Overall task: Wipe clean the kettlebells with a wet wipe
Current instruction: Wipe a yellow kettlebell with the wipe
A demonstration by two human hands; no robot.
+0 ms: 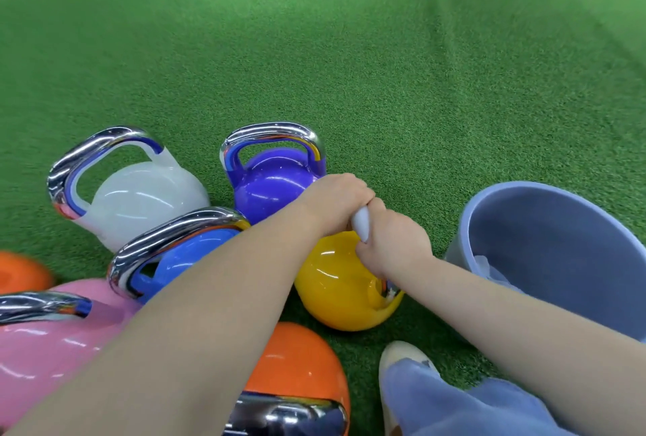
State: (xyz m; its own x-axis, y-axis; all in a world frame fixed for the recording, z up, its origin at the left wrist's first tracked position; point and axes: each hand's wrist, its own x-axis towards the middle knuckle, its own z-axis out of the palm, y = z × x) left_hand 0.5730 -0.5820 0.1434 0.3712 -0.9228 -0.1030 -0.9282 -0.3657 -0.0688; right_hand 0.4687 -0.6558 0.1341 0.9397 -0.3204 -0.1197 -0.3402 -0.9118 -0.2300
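Yellow kettlebell (339,281) lies tipped directly beneath both hands, handle toward the bucket (545,243); left hand (335,203) and right hand (395,243) together clutch the wet wipe (360,224)

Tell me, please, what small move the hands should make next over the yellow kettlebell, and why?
Probably lower the wet wipe, gripped between the left hand and right hand, onto the yellow kettlebell and start rubbing: both hands sit just above it, and the wipe looks bunched, not yet spread on the surface.
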